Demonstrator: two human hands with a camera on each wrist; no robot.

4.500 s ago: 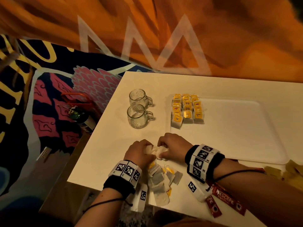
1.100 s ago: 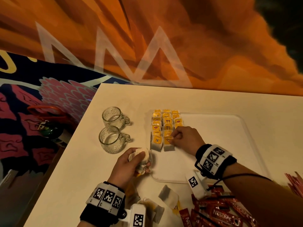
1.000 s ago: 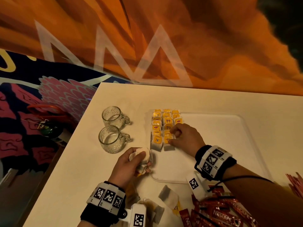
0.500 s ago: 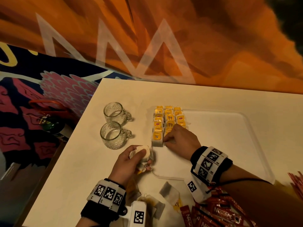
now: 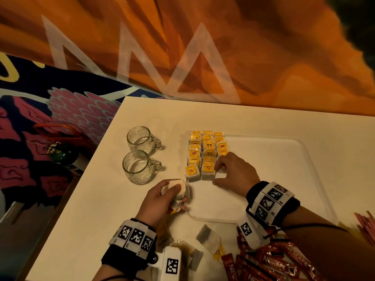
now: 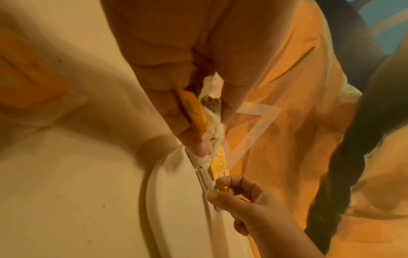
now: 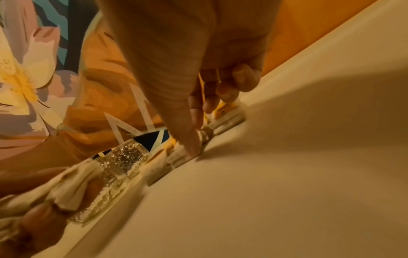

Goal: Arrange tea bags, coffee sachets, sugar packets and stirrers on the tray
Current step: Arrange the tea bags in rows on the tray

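The right hand (image 5: pixel 235 175) is resting on the white tray (image 5: pixel 304 159), its curled fingers pinching a tea bag (image 5: pixel 220 175) at the near end of the third row of tea bags (image 5: pixel 207 153), which are lying in three yellow-tagged rows along the tray's left edge. The left hand (image 5: pixel 162 199) is sitting just off the tray's near-left corner, clenching a bunch of loose tea bags (image 5: pixel 176 191) between thumb and fingers; how many it is holding is hard to tell. More tea bags (image 5: pixel 209 239) are lying on the table (image 5: pixel 97 199) near the wrists, beside a heap of red coffee sachets (image 5: pixel 274 262). Two glass mugs (image 5: pixel 139 166) are standing on the table left of the tray, apart from it. What seem to be pink stirrers (image 5: pixel 365 226) are showing at the far right edge
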